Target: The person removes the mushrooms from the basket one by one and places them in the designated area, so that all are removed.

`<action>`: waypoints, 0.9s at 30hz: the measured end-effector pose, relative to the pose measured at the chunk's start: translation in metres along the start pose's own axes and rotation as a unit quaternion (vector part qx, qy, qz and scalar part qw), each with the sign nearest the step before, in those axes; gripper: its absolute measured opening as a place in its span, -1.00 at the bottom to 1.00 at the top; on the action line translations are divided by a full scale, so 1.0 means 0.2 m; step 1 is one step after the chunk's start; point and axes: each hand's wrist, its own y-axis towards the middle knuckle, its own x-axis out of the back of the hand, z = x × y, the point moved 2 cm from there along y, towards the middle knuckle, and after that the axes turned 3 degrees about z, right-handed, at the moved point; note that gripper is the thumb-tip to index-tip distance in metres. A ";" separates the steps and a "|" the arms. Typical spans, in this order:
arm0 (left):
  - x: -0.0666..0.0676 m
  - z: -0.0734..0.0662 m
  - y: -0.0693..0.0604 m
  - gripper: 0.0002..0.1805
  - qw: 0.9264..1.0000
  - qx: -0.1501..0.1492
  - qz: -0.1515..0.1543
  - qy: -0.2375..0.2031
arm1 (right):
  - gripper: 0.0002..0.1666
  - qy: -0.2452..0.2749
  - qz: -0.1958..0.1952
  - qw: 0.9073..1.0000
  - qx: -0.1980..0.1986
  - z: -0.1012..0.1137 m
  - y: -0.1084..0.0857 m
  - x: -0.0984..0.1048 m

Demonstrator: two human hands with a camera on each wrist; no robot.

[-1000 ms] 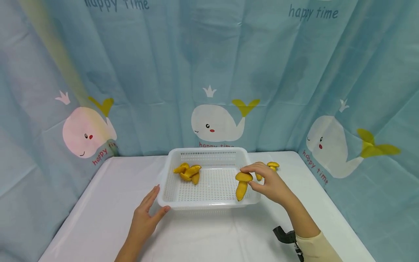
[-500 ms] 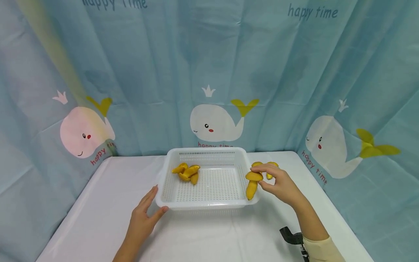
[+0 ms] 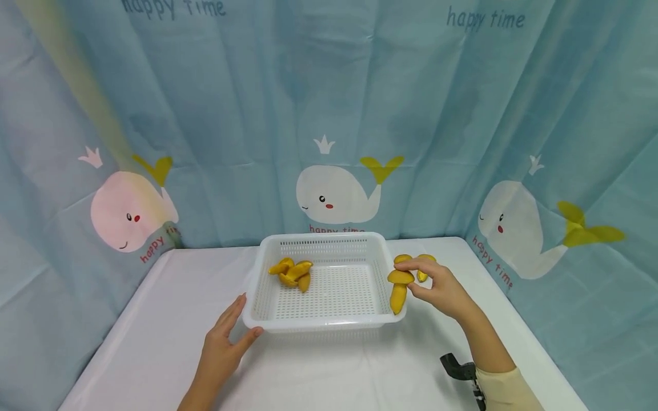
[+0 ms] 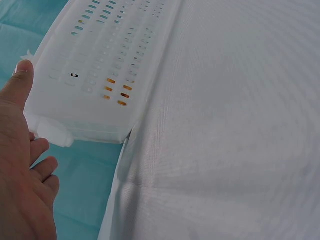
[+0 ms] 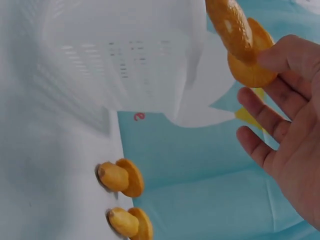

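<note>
Blue curtain (image 3: 247, 114) backs a white table (image 3: 329, 377); right grip (image 3: 441, 290) pinches mushroom (image 3: 398, 295), left grip (image 3: 222, 345) outstretched at basket (image 3: 321, 325).

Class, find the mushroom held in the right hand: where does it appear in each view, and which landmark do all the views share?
Head: right of centre, the held mushroom overlaps the right edge of the basket.
Left wrist: not visible.
Right wrist: upper right, the held mushroom is partly cut off by the top edge.
Shared landmark: the white basket.

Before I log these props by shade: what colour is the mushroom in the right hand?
The held mushroom is golden yellow, cap and stem; right wrist view shows best.
</note>
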 end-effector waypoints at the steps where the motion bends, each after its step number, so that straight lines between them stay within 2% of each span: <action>1: 0.00 0.00 0.00 -0.06 1.000 0.000 0.000 -0.001 | -0.49 -0.001 -0.001 1.000 -0.002 -0.01 0.00 0.01; 5: -0.01 0.01 -0.01 -0.06 1.000 0.002 0.002 -0.002 | -0.49 0.007 -0.009 1.000 -0.026 -0.06 -0.03 0.08; 11: -0.01 0.01 -0.01 -0.07 1.000 -0.012 -0.003 -0.004 | -0.55 0.020 -0.027 0.997 -0.075 -0.22 -0.08 0.21; 14: -0.01 0.01 0.00 -0.07 1.000 -0.008 -0.005 -0.004 | -0.58 0.012 -0.039 0.994 -0.098 -0.29 -0.11 0.26; 19: 0.00 0.01 0.00 -0.07 1.000 0.002 0.000 -0.001 | -0.60 0.005 -0.048 0.993 -0.109 -0.38 -0.14 0.30; 27: 0.00 0.00 0.00 -0.05 1.000 0.016 0.009 0.004 | -0.59 -0.011 -0.066 0.987 -0.144 -0.45 -0.18 0.34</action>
